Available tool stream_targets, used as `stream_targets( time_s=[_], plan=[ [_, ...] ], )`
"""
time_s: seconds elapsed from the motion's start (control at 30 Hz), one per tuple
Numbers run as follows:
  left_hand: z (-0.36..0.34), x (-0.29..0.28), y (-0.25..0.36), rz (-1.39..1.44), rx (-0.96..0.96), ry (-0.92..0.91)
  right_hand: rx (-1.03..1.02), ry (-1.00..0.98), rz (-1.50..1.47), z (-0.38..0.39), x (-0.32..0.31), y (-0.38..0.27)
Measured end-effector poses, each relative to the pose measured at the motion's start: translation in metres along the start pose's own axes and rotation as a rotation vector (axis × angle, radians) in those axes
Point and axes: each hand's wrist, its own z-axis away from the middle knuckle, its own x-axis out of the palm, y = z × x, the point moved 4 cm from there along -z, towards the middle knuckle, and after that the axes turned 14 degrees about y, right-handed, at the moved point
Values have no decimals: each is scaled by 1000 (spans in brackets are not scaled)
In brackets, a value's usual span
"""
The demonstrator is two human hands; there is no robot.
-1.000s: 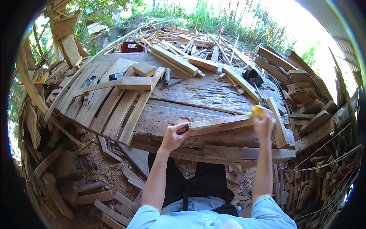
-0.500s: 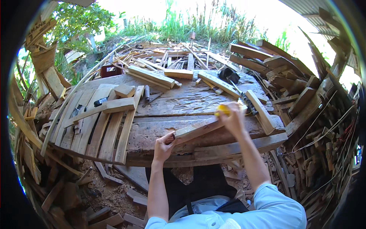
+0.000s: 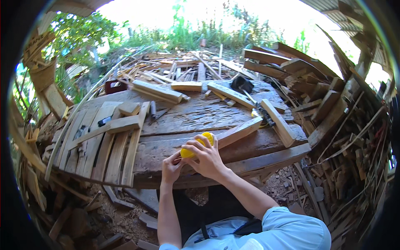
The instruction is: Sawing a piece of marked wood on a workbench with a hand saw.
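Observation:
A squared length of wood [image 3: 238,132] lies slantwise across the front of the rough wooden workbench [image 3: 166,139]. At its near left end my left hand [image 3: 170,167] is closed, its fingers gripping that end, which is mostly hidden behind my hands. My right hand [image 3: 207,157] is wrapped over a rounded yellow tool [image 3: 188,153], whose exact kind is not clear. The yellow tool sits over the near end of the wood, right beside my left fingertips. Both hands almost touch.
Slats and an L-shaped wooden piece [image 3: 125,123] lie at the bench's left. Toward the right are a loose block [image 3: 278,121] and a black-headed tool [image 3: 241,84]. Stacked timber [image 3: 310,75] rises at the right; offcuts litter the ground.
My right hand has brought the yellow tool from the wood's far right end to its near left end, beside my left hand. My left hand stays near that end.

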Motion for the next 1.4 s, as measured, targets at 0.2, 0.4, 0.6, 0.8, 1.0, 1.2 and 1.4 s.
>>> stream_targets(
  time_s=[0.2,0.4,0.6,0.8,1.0,1.2,1.4],
  plan=[
    [1,-10,-9,48,-7,77,344,79,247,-19,-72,180],
    [2,-5,-4,42,-36,46,339,155,319,-19,-70,210],
    [7,-5,-12,88,-73,28,27,29,-28,-5,30,3],
    [9,-10,-13,118,-79,94,128,43,36,-15,-3,53],
    [2,-5,6,34,20,84,360,189,397,-10,-98,233],
    [8,-10,10,-1,19,101,332,67,115,-19,-41,145],
    [4,-2,-6,-26,-22,26,-16,-78,-191,-6,22,-10]
  ],
)
